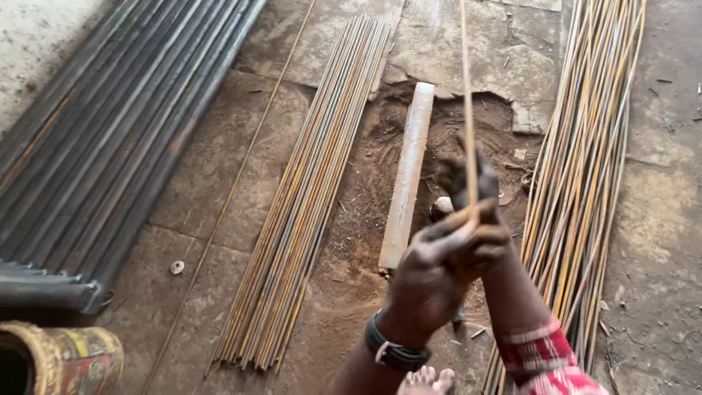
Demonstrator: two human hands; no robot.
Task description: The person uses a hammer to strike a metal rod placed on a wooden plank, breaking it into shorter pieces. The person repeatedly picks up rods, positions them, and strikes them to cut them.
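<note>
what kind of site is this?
Likely a small metalwork yard: bundles of thin rusty rods on a cracked concrete floor, stacked dark steel bars, and both hands holding one rod.

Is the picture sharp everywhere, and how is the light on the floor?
Head view: soft, even daylight, no hard shadows or glare; the two hands, left hand and right hand, and the thin rusty metal rod they hold look slightly motion-blurred; the bundle of thin rods on the floor is fairly sharp.
</note>
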